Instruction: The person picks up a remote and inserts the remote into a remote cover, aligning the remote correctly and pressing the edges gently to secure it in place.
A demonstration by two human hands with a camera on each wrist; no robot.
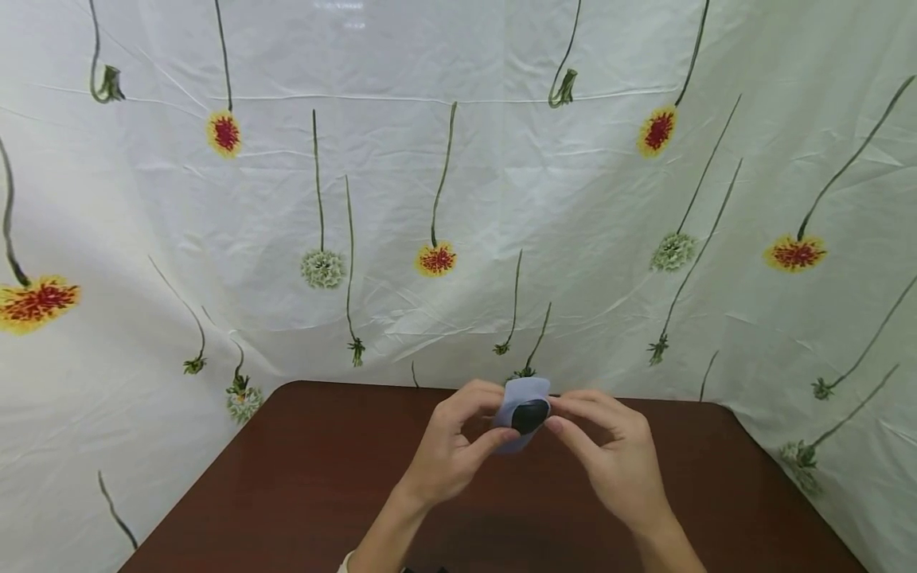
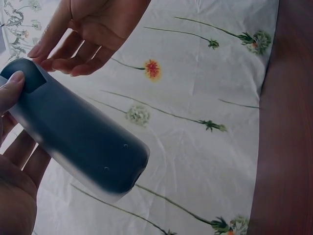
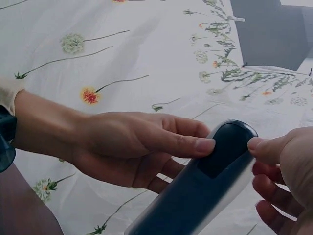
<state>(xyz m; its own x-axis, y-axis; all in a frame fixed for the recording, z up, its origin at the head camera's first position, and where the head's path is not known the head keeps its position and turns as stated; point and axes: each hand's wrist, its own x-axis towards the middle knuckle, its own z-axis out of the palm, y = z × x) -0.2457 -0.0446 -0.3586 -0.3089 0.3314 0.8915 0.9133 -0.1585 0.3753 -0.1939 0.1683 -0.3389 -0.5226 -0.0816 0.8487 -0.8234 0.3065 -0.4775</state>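
A long, rounded dark device in a translucent bluish sleeve (image 2: 88, 132) is held up above the table. Its dark end (image 3: 230, 147) shows through a cut-out in the sleeve. My left hand (image 1: 447, 450) grips it near this end, thumb on the dark face and fingers behind. With thumb and forefinger, my right hand (image 1: 619, 454) pinches the edge of the same end. The other right fingers (image 3: 274, 196) curl loosely beside it. In the head view the device points away, so its length is foreshortened.
A dark reddish-brown table (image 1: 322, 477) lies below the hands. White cloth (image 1: 537, 183) printed with flowers hangs behind and at both sides of it. A grey panel (image 3: 274, 34) appears at the upper right of the right wrist view.
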